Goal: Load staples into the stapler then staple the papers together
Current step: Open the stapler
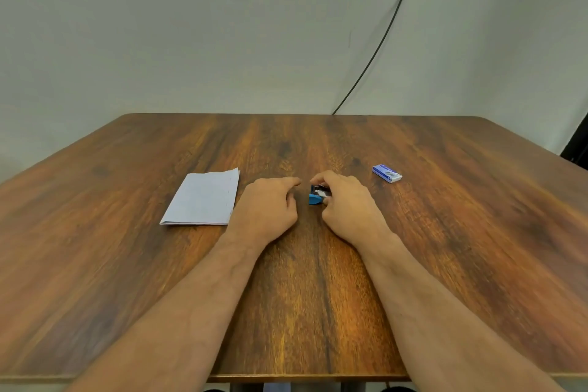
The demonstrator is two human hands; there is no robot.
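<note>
A small blue stapler sits on the wooden table near its middle. My right hand grips it, fingers curled over its top and far end, so most of it is hidden. Just left of the stapler, my left hand rests on the table with fingers loosely extended, holding nothing. A stack of white papers lies flat to the left of that hand. A small blue box of staples lies to the right, beyond my right hand.
A black cable runs down the pale wall behind the table's far edge. A dark object stands at the far right edge of view.
</note>
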